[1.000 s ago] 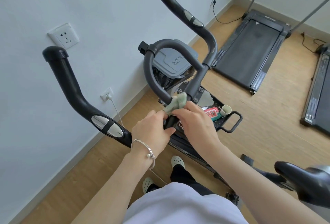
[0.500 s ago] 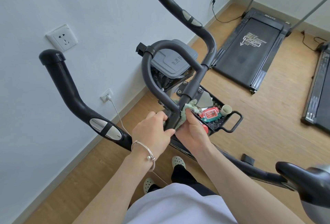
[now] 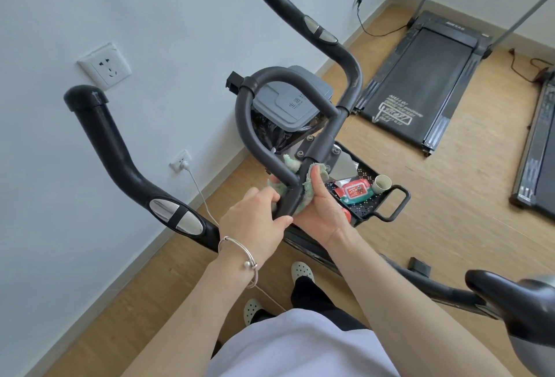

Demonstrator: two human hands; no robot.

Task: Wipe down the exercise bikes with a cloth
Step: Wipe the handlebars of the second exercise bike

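One exercise bike (image 3: 326,139) stands here with two black grips, a near grip (image 3: 102,139) and a far grip (image 3: 279,1). Two hands meet at it, left hand (image 3: 255,220) and right hand (image 3: 324,211), with one green cloth (image 3: 307,184). The left wrist wears one bracelet (image 3: 237,244). There are two treadmills, first treadmill (image 3: 420,76) and second treadmill (image 3: 540,148), and one lidded bin (image 3: 288,100). One black tray (image 3: 366,210) carries one wipes pack (image 3: 354,192) and, at its far edge, one cup (image 3: 381,184).
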